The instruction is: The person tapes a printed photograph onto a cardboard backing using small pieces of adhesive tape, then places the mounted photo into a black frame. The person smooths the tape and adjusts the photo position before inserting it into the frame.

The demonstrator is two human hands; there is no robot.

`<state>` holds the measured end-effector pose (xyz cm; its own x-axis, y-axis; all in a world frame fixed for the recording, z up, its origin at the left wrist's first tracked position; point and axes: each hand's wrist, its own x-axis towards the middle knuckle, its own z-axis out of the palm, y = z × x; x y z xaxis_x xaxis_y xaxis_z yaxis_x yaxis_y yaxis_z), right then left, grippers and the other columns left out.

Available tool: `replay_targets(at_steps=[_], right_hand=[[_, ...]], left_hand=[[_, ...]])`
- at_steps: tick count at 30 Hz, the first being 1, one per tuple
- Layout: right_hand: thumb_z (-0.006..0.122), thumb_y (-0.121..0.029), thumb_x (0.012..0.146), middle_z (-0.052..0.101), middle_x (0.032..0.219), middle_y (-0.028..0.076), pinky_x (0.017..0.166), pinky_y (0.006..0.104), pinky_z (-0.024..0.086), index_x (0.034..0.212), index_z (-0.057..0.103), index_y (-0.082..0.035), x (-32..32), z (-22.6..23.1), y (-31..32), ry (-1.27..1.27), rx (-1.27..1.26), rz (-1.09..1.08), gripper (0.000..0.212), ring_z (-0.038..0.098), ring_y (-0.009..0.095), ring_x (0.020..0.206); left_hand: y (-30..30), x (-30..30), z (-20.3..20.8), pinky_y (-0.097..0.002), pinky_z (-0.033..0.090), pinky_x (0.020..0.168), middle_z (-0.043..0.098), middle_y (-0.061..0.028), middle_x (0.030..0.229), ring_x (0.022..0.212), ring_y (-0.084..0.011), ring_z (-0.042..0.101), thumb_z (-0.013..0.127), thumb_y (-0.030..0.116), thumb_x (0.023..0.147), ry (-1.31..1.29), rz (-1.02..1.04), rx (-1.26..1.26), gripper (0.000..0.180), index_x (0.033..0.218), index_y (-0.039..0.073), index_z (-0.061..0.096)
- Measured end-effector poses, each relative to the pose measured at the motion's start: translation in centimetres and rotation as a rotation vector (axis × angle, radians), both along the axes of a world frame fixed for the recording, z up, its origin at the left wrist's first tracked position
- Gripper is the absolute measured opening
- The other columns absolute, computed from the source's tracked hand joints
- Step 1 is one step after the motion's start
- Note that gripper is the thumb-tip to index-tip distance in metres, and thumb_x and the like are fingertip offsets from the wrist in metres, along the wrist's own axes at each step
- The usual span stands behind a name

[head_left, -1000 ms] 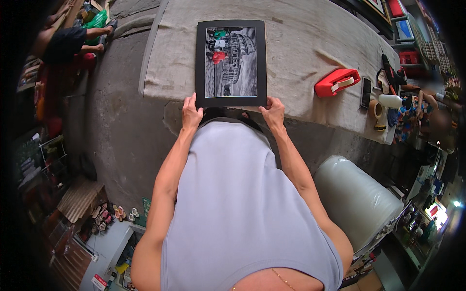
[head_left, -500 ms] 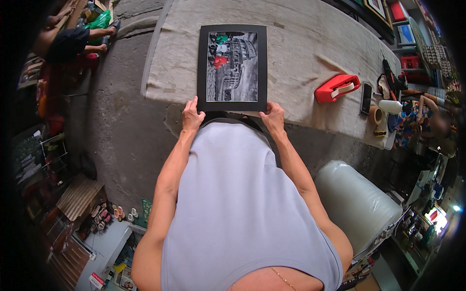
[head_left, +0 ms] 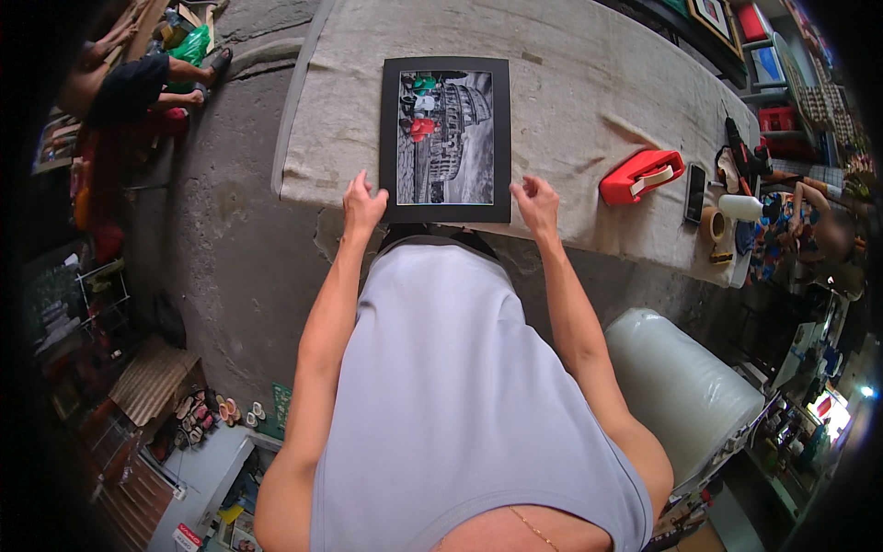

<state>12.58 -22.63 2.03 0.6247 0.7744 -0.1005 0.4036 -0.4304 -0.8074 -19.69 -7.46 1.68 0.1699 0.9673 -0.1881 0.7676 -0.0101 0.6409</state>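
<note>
A matted photo print [head_left: 445, 138] lies flat on the cloth-covered table, its near edge close to the table's front. It is a black-and-white picture of a round arched ruin with green, white and red touches, turned sideways inside a wide black mat. Beside its lower left corner is my left hand [head_left: 365, 206], thumb and fingers apart; whether the thumb tip touches the mat I cannot tell. My right hand [head_left: 539, 208] hovers just off the lower right corner, fingers slightly bent and apart, holding nothing.
The table's pale cloth [head_left: 570, 110] is wrinkled. To the right are a red tape dispenser [head_left: 641, 177], a phone [head_left: 695, 193], a tape roll [head_left: 712, 222], a white bottle [head_left: 740, 207] and a drill [head_left: 747, 158]. A bubble-wrap roll [head_left: 681, 396] stands right of me. Another person's legs [head_left: 189, 83] show far left.
Both hands have let go of the mat's near corners. My right hand has moved outward, away from the edge. The print lies on the table, slightly lower in view.
</note>
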Motion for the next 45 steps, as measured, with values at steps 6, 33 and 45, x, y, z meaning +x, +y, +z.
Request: replay_targets(at_steps=[6, 33, 45], right_hand=[[0.070, -0.026, 0.083, 0.074, 0.098, 0.018, 0.083, 0.0363, 0.055, 0.106, 0.074, -0.001, 2.5, -1.9, 8.9, 0.046, -0.106, -0.075, 0.034, 0.073, 0.027, 0.092], [0.068, -0.013, 0.081, 0.075, 0.085, 0.018, 0.075, 0.0348, 0.057, 0.099, 0.074, 0.004, -3.5, -0.7, 2.6, 0.183, -0.181, -0.284, 0.025, 0.073, 0.025, 0.077], [0.068, -0.014, 0.080, 0.074, 0.087, 0.019, 0.076, 0.0359, 0.057, 0.099, 0.074, 0.003, -4.0, -0.3, 2.7, 0.156, -0.118, -0.305, 0.027, 0.073, 0.028, 0.079]], left_hand=[[8.2, 4.0, -3.0, -0.0441, 0.051, 0.091, 0.069, -0.0227, 0.102, 0.100, -0.0377, 0.065, 0.060, 0.013, 0.074, 0.079, 0.068, 0.063, 0.044, 0.116, -0.002, 0.065], [6.0, 2.2, -1.0, -0.0408, 0.054, 0.082, 0.072, -0.0170, 0.088, 0.086, -0.0332, 0.070, 0.063, 0.008, 0.075, 0.035, -0.039, -0.054, 0.032, 0.105, 0.002, 0.072], [6.4, 1.5, -1.6, -0.0414, 0.053, 0.081, 0.070, -0.0170, 0.087, 0.084, -0.0336, 0.068, 0.065, 0.010, 0.077, 0.030, -0.146, -0.007, 0.034, 0.109, 0.001, 0.071]])
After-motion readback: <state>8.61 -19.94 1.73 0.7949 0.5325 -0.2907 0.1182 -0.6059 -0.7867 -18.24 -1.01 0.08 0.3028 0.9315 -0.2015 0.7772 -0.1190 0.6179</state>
